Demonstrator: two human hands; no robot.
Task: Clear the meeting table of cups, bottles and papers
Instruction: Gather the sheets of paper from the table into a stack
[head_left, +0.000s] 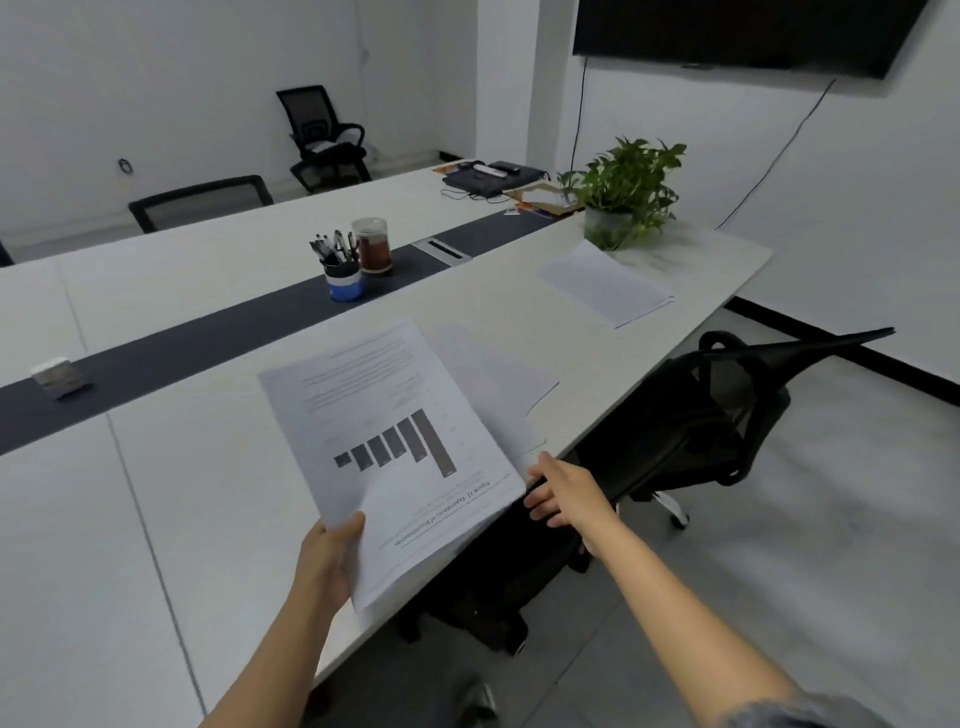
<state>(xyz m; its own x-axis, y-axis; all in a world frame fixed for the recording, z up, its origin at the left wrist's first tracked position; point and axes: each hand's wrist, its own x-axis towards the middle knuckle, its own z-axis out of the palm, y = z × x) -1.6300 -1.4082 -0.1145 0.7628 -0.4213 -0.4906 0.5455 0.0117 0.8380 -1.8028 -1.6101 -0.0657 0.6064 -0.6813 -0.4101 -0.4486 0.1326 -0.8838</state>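
— While our left hand (327, 561) pinches the near corner of the paper stack (395, 447), thumb on top, the stack overhangs the table (156, 493) edge; where do we brace it?
— Our right hand (563, 493), fingers loosely spread and holding nothing, is just beside its right edge; we judge the sheets light, floppy and slippery, so we support them from beneath, then gather the loose sheets (498, 384) underneath and the far pile (605, 283)

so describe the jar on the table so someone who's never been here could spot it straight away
On the long white meeting table, follow the dark strip along its middle to the blue and white pen cup. The jar stands just beside it on the strip. It is clear with a pale lid and holds dark reddish-brown liquid rather than pens.
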